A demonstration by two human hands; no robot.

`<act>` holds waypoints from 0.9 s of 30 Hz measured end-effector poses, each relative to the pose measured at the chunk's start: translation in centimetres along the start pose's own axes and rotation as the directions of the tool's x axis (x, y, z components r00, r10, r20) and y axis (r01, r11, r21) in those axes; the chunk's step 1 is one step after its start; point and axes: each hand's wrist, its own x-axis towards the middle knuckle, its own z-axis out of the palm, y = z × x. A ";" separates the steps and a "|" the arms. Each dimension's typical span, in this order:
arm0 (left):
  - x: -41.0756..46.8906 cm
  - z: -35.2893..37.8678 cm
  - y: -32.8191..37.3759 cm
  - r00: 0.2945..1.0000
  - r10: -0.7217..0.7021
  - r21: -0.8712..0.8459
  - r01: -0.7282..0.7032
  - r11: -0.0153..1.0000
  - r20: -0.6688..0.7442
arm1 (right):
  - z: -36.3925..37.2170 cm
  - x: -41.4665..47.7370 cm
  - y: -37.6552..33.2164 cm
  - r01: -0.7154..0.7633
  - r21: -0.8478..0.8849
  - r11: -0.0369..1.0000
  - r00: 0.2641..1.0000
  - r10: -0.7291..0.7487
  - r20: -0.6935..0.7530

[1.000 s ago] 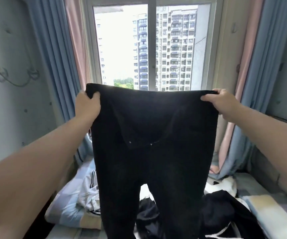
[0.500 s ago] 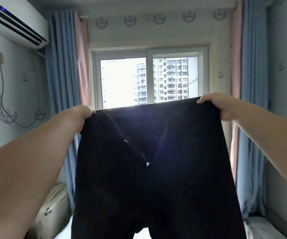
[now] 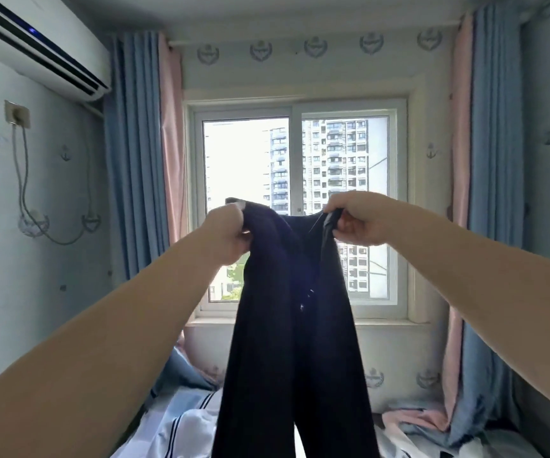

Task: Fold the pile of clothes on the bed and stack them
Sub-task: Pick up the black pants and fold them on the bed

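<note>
The black trousers (image 3: 295,325) hang in the air in front of the window (image 3: 295,206), the two legs falling down over the bed (image 3: 181,431). The left hand (image 3: 225,234) grips one end of the waistband and the right hand (image 3: 354,218) pinches the other end, both near each other. A white striped garment (image 3: 184,434) lies on the bed at the left.

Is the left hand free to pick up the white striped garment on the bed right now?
Probably not: the left hand grips the trousers by the waistband, raised well above the garment; it would have to let go first.
</note>
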 end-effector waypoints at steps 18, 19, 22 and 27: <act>-6.5 1.0 -5.2 0.923 0.258 0.471 -0.370 0.801 0.286 | 6.9 -2.4 0.9 0.213 0.030 0.977 0.977 -0.213 -0.004; -6.6 0.7 -5.3 0.923 0.283 0.491 -0.380 0.784 0.262 | 7.3 -2.7 1.0 0.221 0.017 0.975 0.975 -0.221 0.002; -6.3 -1.0 -4.4 0.934 0.330 0.443 -0.357 0.822 0.140 | 8.0 -3.8 1.6 0.310 -0.081 0.947 0.951 -0.308 0.037; -6.1 -6.0 0.6 0.951 0.301 0.234 -0.308 0.922 0.067 | 7.1 -4.9 3.3 0.324 -0.495 0.806 0.771 -0.528 -0.355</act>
